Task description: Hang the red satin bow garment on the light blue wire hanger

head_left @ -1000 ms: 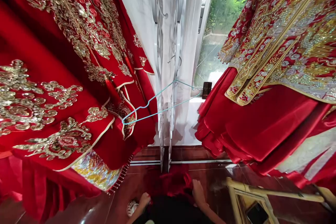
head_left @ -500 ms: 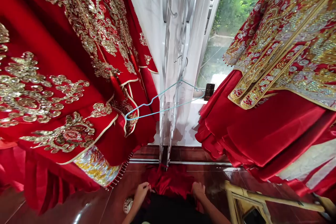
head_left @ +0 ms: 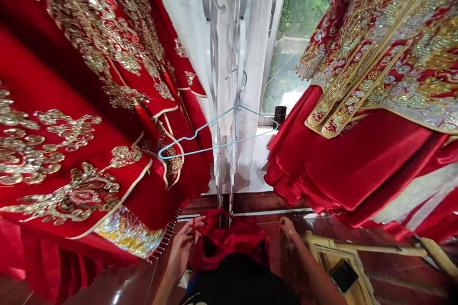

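Grip of your left hand (head_left: pixel 182 249) is pinched on the bunched red satin cloth (head_left: pixel 231 243), which lies between your hands over the brown tile floor (head_left: pixel 261 202); your right hand (head_left: pixel 288 234) sits at its edge, grip unclear.
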{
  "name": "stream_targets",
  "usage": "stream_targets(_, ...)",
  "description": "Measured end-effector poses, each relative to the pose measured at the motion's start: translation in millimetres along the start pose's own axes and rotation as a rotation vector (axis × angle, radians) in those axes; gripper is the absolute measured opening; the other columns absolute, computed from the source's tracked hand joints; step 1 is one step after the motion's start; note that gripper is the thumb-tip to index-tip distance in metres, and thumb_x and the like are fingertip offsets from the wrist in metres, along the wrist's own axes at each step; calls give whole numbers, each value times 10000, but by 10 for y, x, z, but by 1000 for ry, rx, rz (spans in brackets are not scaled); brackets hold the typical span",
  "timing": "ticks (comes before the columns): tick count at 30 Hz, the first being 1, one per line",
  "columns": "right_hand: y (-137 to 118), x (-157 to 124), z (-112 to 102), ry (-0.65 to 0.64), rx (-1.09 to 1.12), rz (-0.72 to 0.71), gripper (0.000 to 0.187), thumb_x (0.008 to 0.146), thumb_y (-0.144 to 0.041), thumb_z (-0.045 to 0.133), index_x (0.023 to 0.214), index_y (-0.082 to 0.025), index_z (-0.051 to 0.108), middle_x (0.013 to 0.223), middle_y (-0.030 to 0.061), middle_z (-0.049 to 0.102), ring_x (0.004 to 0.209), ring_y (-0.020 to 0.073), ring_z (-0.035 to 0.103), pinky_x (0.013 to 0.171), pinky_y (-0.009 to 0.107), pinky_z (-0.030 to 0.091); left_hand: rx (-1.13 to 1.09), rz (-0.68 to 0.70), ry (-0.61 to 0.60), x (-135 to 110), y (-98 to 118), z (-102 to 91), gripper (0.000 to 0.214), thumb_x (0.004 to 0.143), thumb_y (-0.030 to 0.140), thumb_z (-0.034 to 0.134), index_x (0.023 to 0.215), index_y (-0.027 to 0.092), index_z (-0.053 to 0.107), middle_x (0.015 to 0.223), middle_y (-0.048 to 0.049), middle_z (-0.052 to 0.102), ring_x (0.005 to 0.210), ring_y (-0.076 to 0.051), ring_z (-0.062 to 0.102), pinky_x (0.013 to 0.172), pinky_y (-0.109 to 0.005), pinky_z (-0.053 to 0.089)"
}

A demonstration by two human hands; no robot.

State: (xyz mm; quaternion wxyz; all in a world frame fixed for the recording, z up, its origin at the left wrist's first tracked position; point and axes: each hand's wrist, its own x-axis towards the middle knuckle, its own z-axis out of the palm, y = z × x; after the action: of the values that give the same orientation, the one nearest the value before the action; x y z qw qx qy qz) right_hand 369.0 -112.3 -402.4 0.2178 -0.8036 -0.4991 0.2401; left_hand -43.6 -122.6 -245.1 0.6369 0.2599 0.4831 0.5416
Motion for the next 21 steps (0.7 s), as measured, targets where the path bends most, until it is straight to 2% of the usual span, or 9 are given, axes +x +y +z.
stream_targets(2, -75, 77, -27, 22, 161, 37, 265, 964, -403, 629, 973, -141, 660, 903, 16, 678, 764, 118, 639, 722, 298, 560, -30, 41, 12, -45, 180, 56, 363, 554, 248, 741, 904, 162, 786, 967, -91, 766, 688, -144, 616, 672, -245, 536)
stream_targets(5, -249, 249, -95, 103, 399, 52, 322, 919, -402, 639, 715, -159, 581, 683, -29, 577, 652, 109, 558, 660, 273, 499, -31, 139, 39, -83, 459, 84, 407, 565, 248, 737, 958, 160, 791, 984, -97, 766, 766, -177, 664, 678, -242, 553)
stream_targets(9, -540, 522, -367, 198, 723, 10, 365, 793, -460, 542, 548, -229, 401, 539, -42, 443, 537, 122, 446, 556, 274, 428, 27, 257, -3, -111, 801, 101, 447, 608, 287, 697, 1018, 138, 789, 1161, -175, 744, 1016, -317, 713, 796, -363, 608)
stream_targets(12, -710, 687, -698, 216, 909, -60, 311, 691, -451, 520, 536, -245, 347, 522, -38, 436, 528, 130, 447, 572, 296, 463, 44, 372, -60, -126, 1014, 166, 454, 655, 279, 658, 1074, 157, 783, 1323, -194, 679, 1292, -424, 592, 866, -483, 614)
stream_targets(14, -783, 763, -921, 225, 978, -98, 272, 642, -431, 537, 538, -243, 369, 522, -37, 453, 538, 133, 466, 607, 315, 493, 57, 448, -90, -123, 1133, 226, 448, 676, 261, 651, 1096, 176, 783, 1366, -179, 659, 1373, -440, 519, 888, -528, 612)
stream_targets(17, -857, 825, -1184, 240, 991, -142, 205, 593, -389, 596, 558, -224, 479, 565, -29, 529, 586, 132, 504, 638, 302, 495, 70, 509, -120, -94, 1265, 309, 444, 689, 232, 652, 1109, 181, 786, 1356, -163, 669, 1377, -439, 516, 918, -569, 602)
stream_targets(21, -940, 829, -1357, 187, 929, -199, 166, 567, -342, 656, 601, -190, 598, 624, -16, 615, 625, 130, 534, 639, 272, 454, 92, 524, -168, -51, 1339, 382, 445, 709, 229, 654, 1131, 177, 786, 1356, -164, 670, 1347, -448, 543, 887, -570, 617)
